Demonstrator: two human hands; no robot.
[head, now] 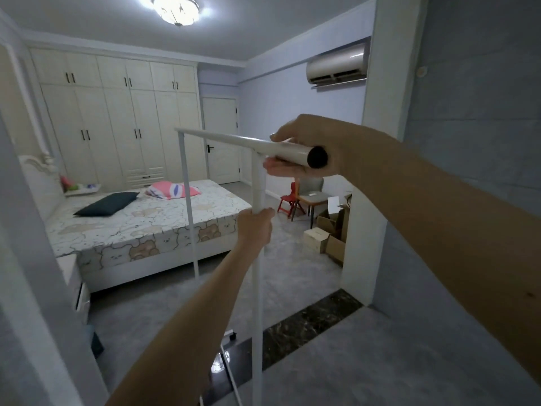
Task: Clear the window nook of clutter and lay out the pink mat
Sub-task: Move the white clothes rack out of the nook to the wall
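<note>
On the left stands the bed [140,227], with a dark pillow [106,204] and a pink cushion [171,190] on it; the pink mat itself is nowhere in view, so its place cannot be told. Nearer the middle, the white garment rack [225,139] is the clutter being cleared, and both hands are clamped on it: the left hand [255,228] grips the near upright post, while the right hand [304,148] wraps the end of the top rail beside its black end cap [318,157]. The risks appear to lie low down and to the right. The wheeled base [228,347] sits near the dark stone threshold [307,326], and a caster catching there could jolt or tip the frame. The far post [187,200] hangs over the bed's edge from this angle, and a wide swing could strike the bed or the white wall corner [363,244] on the right. A slack grip on the smooth tube may let the rack twist. Further right, cardboard boxes [328,235] and a red chair [288,200] crowd the floor, narrowing any path that way. No brand, label or writing can be read anywhere, not even on the air conditioner [336,64].
</note>
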